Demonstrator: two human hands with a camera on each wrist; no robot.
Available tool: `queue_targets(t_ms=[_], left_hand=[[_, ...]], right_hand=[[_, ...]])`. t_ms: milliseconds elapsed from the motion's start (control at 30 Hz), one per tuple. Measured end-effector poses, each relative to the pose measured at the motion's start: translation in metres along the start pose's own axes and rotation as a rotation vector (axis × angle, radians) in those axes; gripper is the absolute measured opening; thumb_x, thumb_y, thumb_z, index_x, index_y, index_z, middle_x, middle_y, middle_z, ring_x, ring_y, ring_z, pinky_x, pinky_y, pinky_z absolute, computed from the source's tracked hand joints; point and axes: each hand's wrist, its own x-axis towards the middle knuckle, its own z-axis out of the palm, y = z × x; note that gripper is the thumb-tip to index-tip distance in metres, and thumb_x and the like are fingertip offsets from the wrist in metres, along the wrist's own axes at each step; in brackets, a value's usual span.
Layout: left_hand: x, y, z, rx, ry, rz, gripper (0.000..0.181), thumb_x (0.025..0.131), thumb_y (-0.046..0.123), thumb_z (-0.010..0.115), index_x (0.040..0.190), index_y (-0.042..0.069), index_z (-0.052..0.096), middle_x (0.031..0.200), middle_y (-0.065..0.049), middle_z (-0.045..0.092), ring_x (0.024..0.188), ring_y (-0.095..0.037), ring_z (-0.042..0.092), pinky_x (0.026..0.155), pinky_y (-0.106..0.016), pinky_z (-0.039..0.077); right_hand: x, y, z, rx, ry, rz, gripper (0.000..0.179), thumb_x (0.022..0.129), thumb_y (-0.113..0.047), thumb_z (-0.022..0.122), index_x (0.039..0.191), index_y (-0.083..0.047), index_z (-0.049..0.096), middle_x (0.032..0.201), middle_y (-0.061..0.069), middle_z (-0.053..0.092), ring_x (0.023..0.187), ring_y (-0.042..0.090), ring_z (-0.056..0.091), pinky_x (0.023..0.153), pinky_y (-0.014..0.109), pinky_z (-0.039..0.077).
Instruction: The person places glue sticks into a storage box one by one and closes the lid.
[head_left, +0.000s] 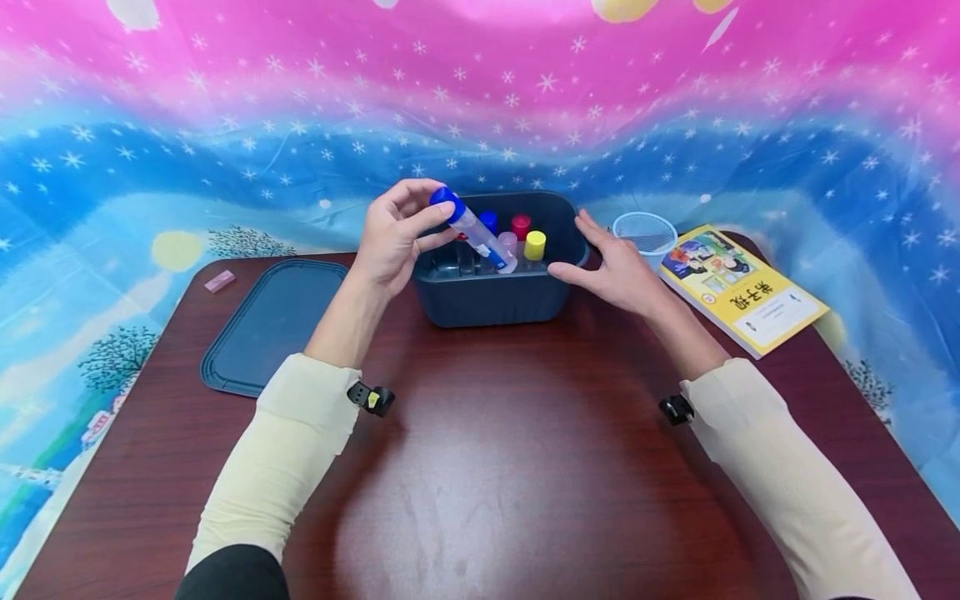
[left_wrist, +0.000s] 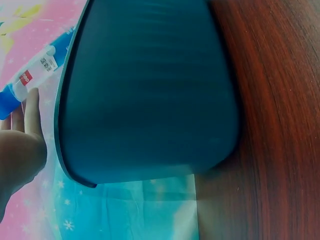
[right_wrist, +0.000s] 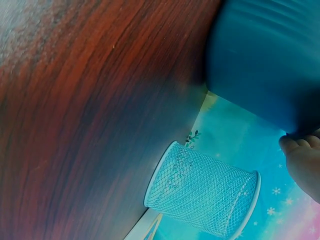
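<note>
My left hand (head_left: 393, 233) holds a clear tube with a blue cap (head_left: 480, 236) at its capped end, thumb and fingers around it. The tube slants down to the right over the dark blue bin (head_left: 491, 302). In the left wrist view the tube (left_wrist: 37, 70) shows a white label with a small red logo and blue at both ends. Inside the bin stand several containers, among them ones with a yellow cap (head_left: 535, 242), a red cap (head_left: 521, 223) and another blue cap (head_left: 489, 219). My right hand (head_left: 618, 267) rests on the bin's right end, fingers extended and thumb at the front rim.
A dark blue lid (head_left: 277, 325) lies flat left of the bin, with a small pink block (head_left: 220, 282) beyond it. To the right stand a light blue mesh cup (right_wrist: 205, 192) and a yellow book (head_left: 750, 292). A patterned cloth (head_left: 480, 100) hangs behind the wooden table (head_left: 480, 467).
</note>
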Motion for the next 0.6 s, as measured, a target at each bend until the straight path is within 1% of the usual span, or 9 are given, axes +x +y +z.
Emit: queue_targets(t_ms=[133, 233, 433, 600], left_hand=[[0.002, -0.002, -0.001, 0.086, 0.012, 0.003, 0.02, 0.088, -0.006, 0.073, 0.106, 0.004, 0.072, 0.098, -0.011, 0.068, 0.089, -0.023, 0.069, 0.084, -0.04, 0.06], [0.005, -0.004, -0.001, 0.153, 0.022, 0.005, 0.022, 0.087, -0.004, 0.076, 0.108, 0.005, 0.072, 0.097, -0.009, 0.069, 0.087, -0.021, 0.07, 0.083, -0.037, 0.06], [0.011, -0.006, 0.0, 0.277, 0.026, 0.013, 0.025, 0.087, 0.004, 0.079, 0.111, 0.006, 0.072, 0.101, -0.009, 0.07, 0.093, -0.023, 0.068, 0.086, -0.037, 0.059], [0.015, -0.009, 0.002, 0.357, 0.012, 0.013, 0.027, 0.09, 0.008, 0.078, 0.116, 0.005, 0.071, 0.104, -0.007, 0.07, 0.099, -0.024, 0.066, 0.091, -0.037, 0.057]], right_hand=[[0.0, 0.0, 0.001, 0.001, -0.001, -0.002, 0.099, 0.092, -0.064, 0.064, 0.163, -0.014, 0.016, 0.17, 0.0, 0.008, 0.155, 0.028, 0.008, 0.119, 0.061, 0.018], [0.0, 0.0, 0.001, 0.002, -0.002, -0.003, 0.099, 0.092, -0.064, 0.064, 0.163, -0.014, 0.017, 0.17, 0.0, 0.008, 0.155, 0.028, 0.008, 0.119, 0.061, 0.018], [0.0, 0.0, 0.001, 0.006, -0.001, -0.003, 0.099, 0.091, -0.064, 0.064, 0.163, -0.014, 0.017, 0.17, 0.0, 0.008, 0.155, 0.029, 0.008, 0.119, 0.061, 0.018], [0.0, 0.0, 0.0, 0.007, 0.0, -0.007, 0.099, 0.092, -0.063, 0.064, 0.163, -0.013, 0.017, 0.17, 0.0, 0.008, 0.155, 0.028, 0.008, 0.119, 0.061, 0.019]])
